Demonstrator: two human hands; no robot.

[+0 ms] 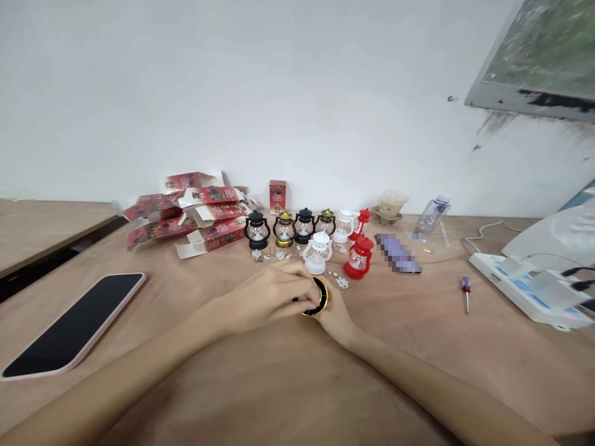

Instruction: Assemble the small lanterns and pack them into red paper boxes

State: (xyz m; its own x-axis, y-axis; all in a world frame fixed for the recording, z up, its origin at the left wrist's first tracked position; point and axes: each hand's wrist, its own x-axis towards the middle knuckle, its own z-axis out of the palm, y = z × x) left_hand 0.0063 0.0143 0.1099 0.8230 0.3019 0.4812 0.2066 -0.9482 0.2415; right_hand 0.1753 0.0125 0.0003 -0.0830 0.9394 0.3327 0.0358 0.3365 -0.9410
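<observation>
Eight lanterns (316, 266) near heaped boxes (211, 214); right hand (336, 317) grips gold-rimmed piece (324, 297) (left hand (272, 292) touching, pinch unclear)

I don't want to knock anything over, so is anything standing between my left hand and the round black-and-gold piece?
Nothing visible does. Your left hand is right at the face of the round black-and-gold piece, which your right hand holds. The front white lantern stands beyond them.

Right hand (337, 316) holds gold-rimmed black piece (323, 292); left fingers (304, 288) over it; lanterns (318, 254) beyond.
</observation>
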